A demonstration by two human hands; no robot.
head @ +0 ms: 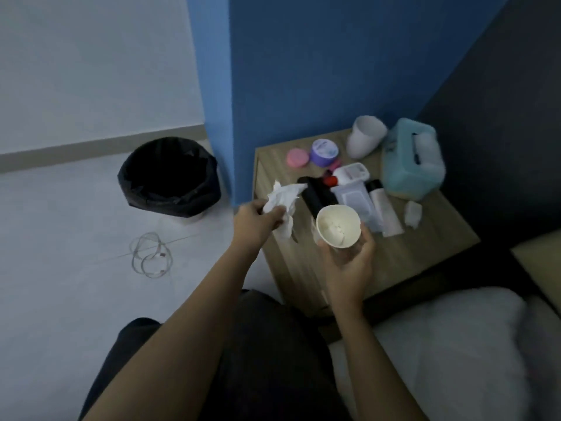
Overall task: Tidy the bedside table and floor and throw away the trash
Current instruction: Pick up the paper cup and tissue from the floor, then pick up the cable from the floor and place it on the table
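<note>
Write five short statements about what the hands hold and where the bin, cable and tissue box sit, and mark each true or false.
1. The left hand grips a crumpled white tissue. True.
2. The right hand holds a purple jar. False: it holds a paper cup with white bits inside; the purple jar sits on the bedside table.
3. The trash bin stands on the floor, lined with a black bag. True.
4. The coiled cable lies on the bedside table. False: it lies on the floor, in front of the bin.
5. The teal tissue box lies on the bed. False: it stands at the table's back corner.
</note>
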